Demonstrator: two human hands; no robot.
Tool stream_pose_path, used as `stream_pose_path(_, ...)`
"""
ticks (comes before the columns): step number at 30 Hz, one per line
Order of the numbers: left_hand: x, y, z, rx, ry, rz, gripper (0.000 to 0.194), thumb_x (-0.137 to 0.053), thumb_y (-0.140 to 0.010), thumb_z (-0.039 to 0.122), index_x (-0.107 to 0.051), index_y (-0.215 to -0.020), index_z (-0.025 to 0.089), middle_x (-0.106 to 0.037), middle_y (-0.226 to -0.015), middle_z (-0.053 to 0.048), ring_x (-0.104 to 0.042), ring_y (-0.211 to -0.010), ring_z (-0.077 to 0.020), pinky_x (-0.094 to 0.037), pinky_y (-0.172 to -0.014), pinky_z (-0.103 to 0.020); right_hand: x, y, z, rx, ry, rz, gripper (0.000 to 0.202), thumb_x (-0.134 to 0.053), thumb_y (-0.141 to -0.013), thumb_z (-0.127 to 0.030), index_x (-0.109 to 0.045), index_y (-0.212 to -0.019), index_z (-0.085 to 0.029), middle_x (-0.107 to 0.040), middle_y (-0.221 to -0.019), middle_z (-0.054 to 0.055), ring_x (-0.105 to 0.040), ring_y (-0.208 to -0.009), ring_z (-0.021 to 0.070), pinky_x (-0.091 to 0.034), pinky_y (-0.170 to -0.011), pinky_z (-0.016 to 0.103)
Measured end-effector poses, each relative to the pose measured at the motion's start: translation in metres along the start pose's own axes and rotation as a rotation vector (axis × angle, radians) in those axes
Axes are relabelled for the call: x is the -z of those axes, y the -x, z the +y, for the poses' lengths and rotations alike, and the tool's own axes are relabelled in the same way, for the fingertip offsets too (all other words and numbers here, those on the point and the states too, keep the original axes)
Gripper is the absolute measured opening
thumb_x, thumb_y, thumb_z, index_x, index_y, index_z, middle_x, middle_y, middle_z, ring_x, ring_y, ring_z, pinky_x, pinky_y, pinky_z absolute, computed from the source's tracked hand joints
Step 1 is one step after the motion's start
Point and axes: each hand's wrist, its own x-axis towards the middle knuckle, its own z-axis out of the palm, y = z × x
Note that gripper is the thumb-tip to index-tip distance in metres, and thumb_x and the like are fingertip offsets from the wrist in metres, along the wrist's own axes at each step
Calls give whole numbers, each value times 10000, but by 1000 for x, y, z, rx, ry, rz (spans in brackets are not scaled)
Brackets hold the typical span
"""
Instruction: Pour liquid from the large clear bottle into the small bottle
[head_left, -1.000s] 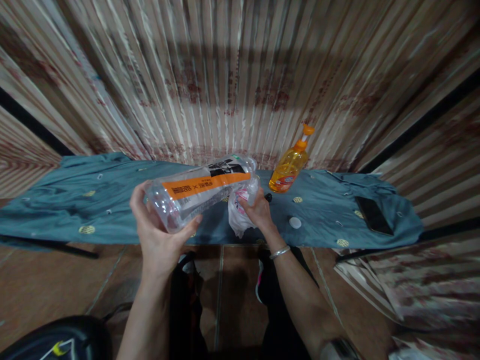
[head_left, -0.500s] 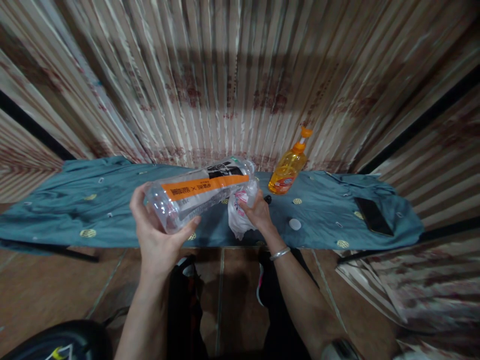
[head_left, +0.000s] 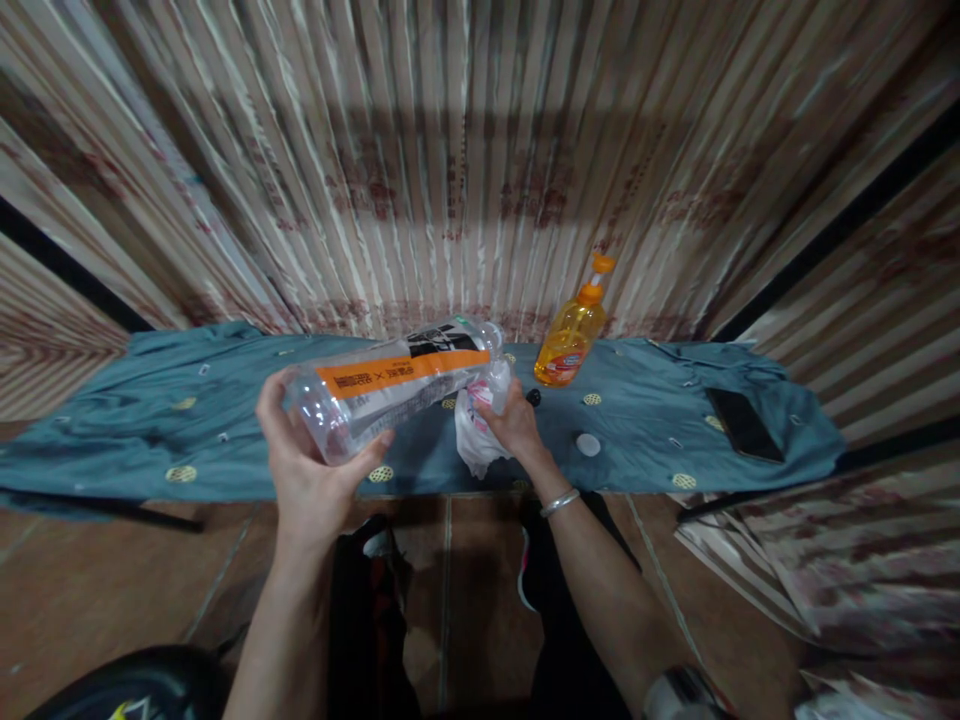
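A large clear bottle (head_left: pixel 397 375) with an orange, black and white label lies nearly sideways in the air, its neck to the right. My left hand (head_left: pixel 311 475) is wrapped round its base end. By the bottle's neck, my right hand (head_left: pixel 517 420) is closed on a thin white plastic bag (head_left: pixel 476 435), which hangs down with pink print showing. The bag's upper part is right under the mouth of the bottle; whether they touch is hard to tell.
An orange pump bottle (head_left: pixel 571 335) stands on the blue-green cloth (head_left: pixel 630 400). Near it are a small black object (head_left: pixel 533 398) and a white disc (head_left: pixel 588 444). A black phone (head_left: pixel 745 424) lies at the right. Striped curtains (head_left: pixel 420 170) hang behind and at the sides.
The view has shifted slightly. Both hands keep their holds, and the clear bottle and bag have hardly moved relative to each other.
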Motion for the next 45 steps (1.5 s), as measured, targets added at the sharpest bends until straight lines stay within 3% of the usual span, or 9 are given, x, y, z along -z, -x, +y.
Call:
stream_pose_path(13,5,-7,-3,123,44,-32,941,-921,-464,226,-428,-1266,230,-648,-1110,-72,-686,-999,-260,-615,-840,-425,-3,-1,3,5,15,-5,617,-736,-805,-357,-445,-1302,-137,-703,-1171,167,-686,-1129,319,-535,-923,392)
stream_pose_path(22,8,-14,-9,124,33,-41,918,-919,-450,247,-448,-1238,234,-631,-1145,-84,-693,-962,-269,-622,-842,-496,-6,-1,4,15,-3,22,574,-737,-795,-347,-460,-1265,-165,-715,-1137,141,-703,-1081,299,-543,-907,390)
stream_pose_path(31,13,-18,-12,92,-9,-86,905,-916,-478,271,-459,-1260,263,-557,-1273,-85,-626,-1155,-303,-574,-973,-542,0,2,-3,-32,18,-16,587,-726,-813,-371,-453,-1282,-148,-703,-1153,149,-680,-1143,303,-542,-931,381)
stream_pose_path(45,5,-18,-8,48,-11,-53,873,-923,-480,311,-486,-1232,233,-607,-1205,-103,-643,-1120,-323,-608,-902,-491,-5,-1,5,-14,33,36,565,-746,-798,-393,-481,-1239,-162,-713,-1127,137,-707,-1078,307,-550,-897,376)
